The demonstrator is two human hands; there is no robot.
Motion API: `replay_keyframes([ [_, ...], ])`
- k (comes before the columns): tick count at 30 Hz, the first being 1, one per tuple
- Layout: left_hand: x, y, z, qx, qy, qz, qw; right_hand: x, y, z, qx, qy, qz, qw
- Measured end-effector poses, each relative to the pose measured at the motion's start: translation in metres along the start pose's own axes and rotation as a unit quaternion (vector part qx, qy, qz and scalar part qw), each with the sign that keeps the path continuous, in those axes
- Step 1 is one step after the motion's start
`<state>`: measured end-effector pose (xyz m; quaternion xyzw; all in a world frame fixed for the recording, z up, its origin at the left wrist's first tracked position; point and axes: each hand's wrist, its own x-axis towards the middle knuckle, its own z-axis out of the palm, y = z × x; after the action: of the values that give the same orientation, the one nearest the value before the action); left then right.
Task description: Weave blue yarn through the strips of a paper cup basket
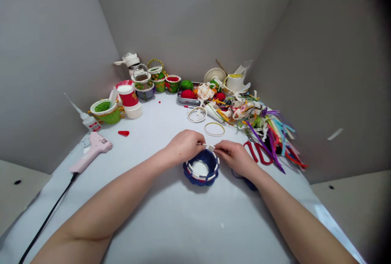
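Note:
A small round basket [201,179], woven of dark blue yarn through upright white strips, stands on the table in front of me. Its white bottom shows inside, with a bit of red low at the front. At its far rim, one white strip [210,147] sticks up between my hands. My left hand [187,147] is closed, its fingers pinching the rim left of that strip. Closed too, my right hand [233,156] pinches the rim just right of it; the fingertips are partly hidden. Blue yarn [251,184] lies under my right wrist.
Red-handled scissors [259,153] and a heap of colored ribbons [275,134] lie at right. A pink glue gun [93,150], glue bottle [91,122] and green basket [106,111] are at left. Finished baskets [173,84] and a metal tray [188,101] stand behind, near two rings [214,134].

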<state>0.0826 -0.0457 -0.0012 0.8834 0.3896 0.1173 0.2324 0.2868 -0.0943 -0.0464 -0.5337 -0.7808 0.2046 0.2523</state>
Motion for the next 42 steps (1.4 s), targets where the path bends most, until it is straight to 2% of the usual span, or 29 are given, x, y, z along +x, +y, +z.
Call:
replay_keyframes([
  [5, 0.002, -0.015, -0.018, -0.001, 0.02, -0.036, 0.999, 0.0, 0.004, -0.009, -0.034, -0.003, 0.027, 0.999],
  [9, -0.007, -0.031, -0.034, -0.003, 0.046, -0.08, 0.996, -0.004, 0.007, -0.021, -0.13, 0.002, 0.063, 0.989],
  [13, -0.023, -0.05, -0.041, -0.038, 0.051, -0.143, 0.988, -0.004, 0.01, -0.028, -0.226, -0.002, 0.089, 0.97],
  [17, -0.037, -0.06, -0.041, -0.06, 0.055, -0.169, 0.982, 0.012, 0.004, -0.029, -0.212, -0.032, 0.048, 0.976],
  [20, -0.044, -0.059, -0.04, -0.07, 0.054, -0.16, 0.983, 0.041, -0.012, -0.033, -0.186, -0.033, 0.008, 0.982],
  [24, -0.05, -0.056, -0.04, -0.073, 0.051, -0.147, 0.985, 0.097, -0.043, -0.046, -0.085, 0.067, 0.002, 0.994],
  [28, -0.054, -0.052, -0.043, -0.076, 0.05, -0.142, 0.986, 0.151, -0.076, -0.061, -0.049, 0.123, -0.015, 0.991],
  [31, -0.058, -0.045, -0.051, -0.062, 0.056, -0.128, 0.988, 0.178, -0.097, -0.071, -0.04, 0.191, -0.065, 0.979],
  [35, -0.067, -0.034, -0.062, -0.041, 0.043, -0.121, 0.991, 0.197, -0.114, -0.095, -0.037, 0.271, -0.117, 0.955],
  [39, -0.073, -0.029, -0.063, -0.019, -0.001, -0.103, 0.994, 0.204, -0.109, -0.12, 0.009, 0.337, -0.113, 0.934],
  [41, -0.074, -0.029, -0.061, -0.011, -0.019, -0.1, 0.995, 0.197, -0.098, -0.123, 0.043, 0.341, -0.083, 0.936],
  [42, -0.073, -0.029, -0.059, -0.006, -0.024, -0.1, 0.995, 0.19, -0.091, -0.121, 0.055, 0.311, -0.058, 0.947],
])
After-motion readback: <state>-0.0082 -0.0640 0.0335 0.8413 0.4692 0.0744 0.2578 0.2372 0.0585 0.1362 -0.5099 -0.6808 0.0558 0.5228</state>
